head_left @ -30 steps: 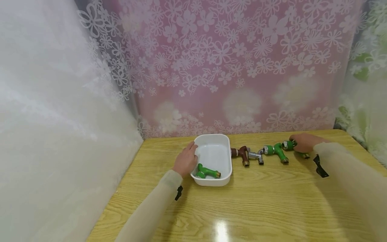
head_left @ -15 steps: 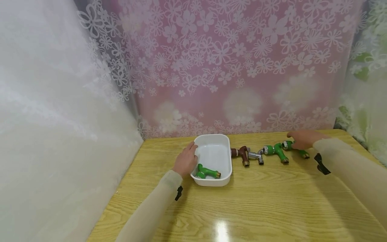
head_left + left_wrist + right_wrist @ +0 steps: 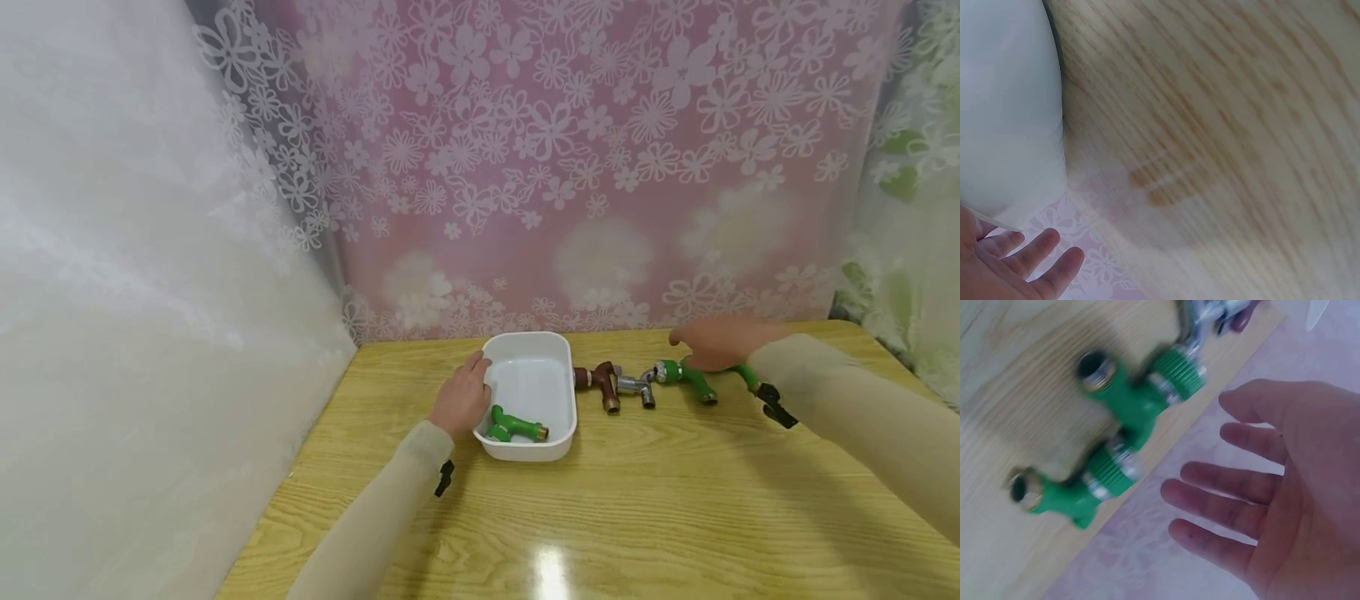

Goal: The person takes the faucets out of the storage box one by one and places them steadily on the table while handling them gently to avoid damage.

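My left hand point(image 3: 461, 398) rests at the left rim of a white plastic basin point(image 3: 525, 452), its fingers loosely extended in the left wrist view. Inside the basin, near its front, lies a green tap point(image 3: 517, 425) with a brass-coloured end. Over on the right, my right hand point(image 3: 723, 340) hovers above two more green taps, fingers spread and holding nothing. The nearer-to-basin green tap point(image 3: 1129, 403) and the outer green tap point(image 3: 1072, 497) lie side by side on the table; the hand partly hides both in the head view.
Between the basin and the green taps, a brown tap point(image 3: 606, 385) and a chrome tap point(image 3: 633, 386) continue the row. All stand on a wood-grain table point(image 3: 637, 517). Behind it hangs a pink flowered curtain point(image 3: 525, 208), with a whitish sheet point(image 3: 150, 292) at the left.
My right hand has moved left from the outer green tap to above the inner green one, its fingers lifting off. The left hand and the basin have stayed put.
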A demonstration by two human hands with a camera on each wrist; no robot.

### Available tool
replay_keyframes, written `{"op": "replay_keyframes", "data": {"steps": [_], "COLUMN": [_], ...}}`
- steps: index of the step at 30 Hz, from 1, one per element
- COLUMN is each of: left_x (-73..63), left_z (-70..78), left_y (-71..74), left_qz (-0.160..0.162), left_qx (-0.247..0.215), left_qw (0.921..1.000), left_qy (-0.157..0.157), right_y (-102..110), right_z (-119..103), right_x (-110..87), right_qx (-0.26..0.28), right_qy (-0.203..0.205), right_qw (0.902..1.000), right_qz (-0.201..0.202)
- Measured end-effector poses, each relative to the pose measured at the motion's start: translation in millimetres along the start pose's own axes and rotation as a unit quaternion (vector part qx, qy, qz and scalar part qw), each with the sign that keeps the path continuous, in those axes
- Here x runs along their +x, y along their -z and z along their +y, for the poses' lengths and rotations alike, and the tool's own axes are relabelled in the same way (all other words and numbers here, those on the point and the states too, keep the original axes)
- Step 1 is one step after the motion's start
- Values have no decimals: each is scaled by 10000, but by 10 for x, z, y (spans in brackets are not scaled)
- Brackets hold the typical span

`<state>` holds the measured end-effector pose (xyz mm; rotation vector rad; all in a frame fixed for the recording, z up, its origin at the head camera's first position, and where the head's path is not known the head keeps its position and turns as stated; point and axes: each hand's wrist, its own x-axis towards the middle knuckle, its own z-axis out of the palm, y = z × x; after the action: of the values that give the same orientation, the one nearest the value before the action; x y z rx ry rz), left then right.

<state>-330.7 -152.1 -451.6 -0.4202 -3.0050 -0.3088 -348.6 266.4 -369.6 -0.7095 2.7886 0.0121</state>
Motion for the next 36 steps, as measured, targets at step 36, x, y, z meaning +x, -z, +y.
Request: {"op": "replay_keyframes", "data": {"steps": [36], "left_x": [23], "left_z": [-19], "left_y": [-26], "left_qz": [52], "left_qx": [-132], "left_qw": [9999], "left_qy": [62], "right_y": [137], "right_z": [-1394], "right_x": [371], "right_qx": [-366], "right_qy": [1929], "right_qw": [9796], "right_qz": [428]}}
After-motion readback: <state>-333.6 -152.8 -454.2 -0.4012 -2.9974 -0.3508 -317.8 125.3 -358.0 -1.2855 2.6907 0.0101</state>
